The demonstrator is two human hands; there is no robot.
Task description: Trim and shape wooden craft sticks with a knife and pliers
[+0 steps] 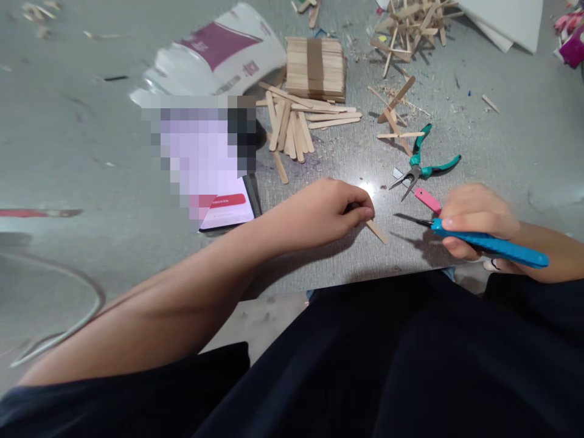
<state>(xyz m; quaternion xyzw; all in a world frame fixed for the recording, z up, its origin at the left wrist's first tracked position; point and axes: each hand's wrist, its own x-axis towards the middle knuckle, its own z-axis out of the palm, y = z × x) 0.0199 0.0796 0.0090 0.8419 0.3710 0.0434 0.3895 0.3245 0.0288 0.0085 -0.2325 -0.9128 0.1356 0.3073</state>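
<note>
At the far left of the grey table we see a phone lying flat, with a white and maroon pouch behind it. Further right, a banded bundle of craft sticks sits above a loose pile of sticks. Our left hand rests on the table near its front edge, fingers curled and pinching one end of a single craft stick, which lies flat and angles toward us. Just right of it, teal-handled pliers lie with their jaws parted beside a small pink piece. Our right hand is wrapped around a blue-handled cutting tool, its dark tip pointing left at the stick, not touching it.
</note>
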